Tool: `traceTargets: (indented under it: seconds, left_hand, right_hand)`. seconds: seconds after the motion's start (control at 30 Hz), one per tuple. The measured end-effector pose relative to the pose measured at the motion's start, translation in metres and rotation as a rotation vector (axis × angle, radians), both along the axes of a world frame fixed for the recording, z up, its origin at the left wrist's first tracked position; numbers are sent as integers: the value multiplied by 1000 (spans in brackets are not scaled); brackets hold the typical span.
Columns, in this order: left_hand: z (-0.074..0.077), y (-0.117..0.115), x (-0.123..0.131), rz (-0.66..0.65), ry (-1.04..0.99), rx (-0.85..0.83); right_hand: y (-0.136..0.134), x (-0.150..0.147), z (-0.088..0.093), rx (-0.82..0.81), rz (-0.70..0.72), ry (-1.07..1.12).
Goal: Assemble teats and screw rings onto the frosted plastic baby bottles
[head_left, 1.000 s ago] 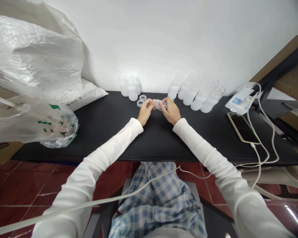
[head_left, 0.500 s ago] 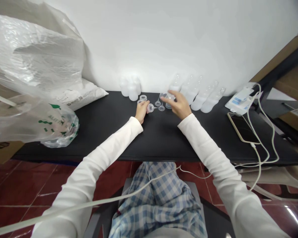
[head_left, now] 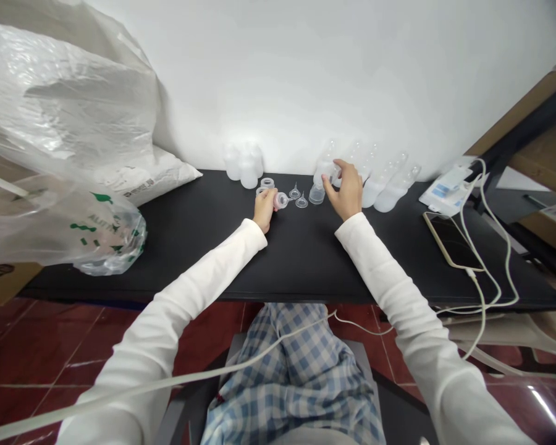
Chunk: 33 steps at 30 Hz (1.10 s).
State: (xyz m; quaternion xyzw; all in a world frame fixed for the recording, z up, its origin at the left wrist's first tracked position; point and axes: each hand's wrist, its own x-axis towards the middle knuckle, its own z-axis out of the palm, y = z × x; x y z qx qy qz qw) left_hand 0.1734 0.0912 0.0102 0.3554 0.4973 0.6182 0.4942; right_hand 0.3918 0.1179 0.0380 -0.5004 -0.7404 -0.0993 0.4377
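Note:
My left hand (head_left: 264, 210) is closed round a pinkish ring-shaped collar (head_left: 280, 200) with a clear piece poking out of it. Beside it on the black table lie more clear rings (head_left: 267, 183) and two clear nipples (head_left: 301, 201), (head_left: 294, 192). My right hand (head_left: 347, 190), thumb and fingers apart, is beside a clear cup-like cap (head_left: 316, 194) and in front of white bottles with clear domed tops. Whether its fingertips touch a bottle cannot be made out.
White bottles (head_left: 390, 191) stand at the right rear, others (head_left: 248, 173) by the wall. A phone (head_left: 454, 240) with cables lies right; plastic bags (head_left: 106, 228) fill the left. A cable crosses above my lap.
My right hand has moved right, away from the nipples and the clear cap, towards the bottles. My left hand stays where it was with the collar.

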Motion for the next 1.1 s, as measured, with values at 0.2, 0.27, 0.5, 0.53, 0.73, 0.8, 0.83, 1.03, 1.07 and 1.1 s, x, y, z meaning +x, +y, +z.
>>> traceTargets:
  seconds: [0.2,0.27,0.5,0.53,0.73,0.8,0.83,1.03,1.07,1.1]
  left_hand:
    - [-2,2,0,5,-20,6]
    - [-1,1,0,12,-14,-5]
    - [-1,2,-1,-1,-20,-9]
    - [-2,2,-1,-3,-20,-7]
    - [-5,4,-2,-30,-38,21]
    - [-4,3,-1,-44,-49,24]
    - [-3,2,-1,-52,-54,26]
    - [4,-6,5,-127,-52,105]
    - [5,-7,6,-151,-51,136]
    - [6,-8,7,-178,-48,170]
  right_hand:
    - [3,-6,-19,-124,5,-127]
    - [6,-8,-25,-195,41,-180]
    - [15,-1,-31,-182,-50,-181]
    - [17,1,-32,-159,-79,-169]
    - [19,4,-36,-67,-201,-106]
    - [13,-1,-32,-55,-211,-84]
    - [9,-4,-29,-52,-205,-73]
    - [-18,-32,-18,-65,85,-196]
    - [-20,-36,-19,-66,135,-235]
    - [-21,-40,-20,-70,174,-266]
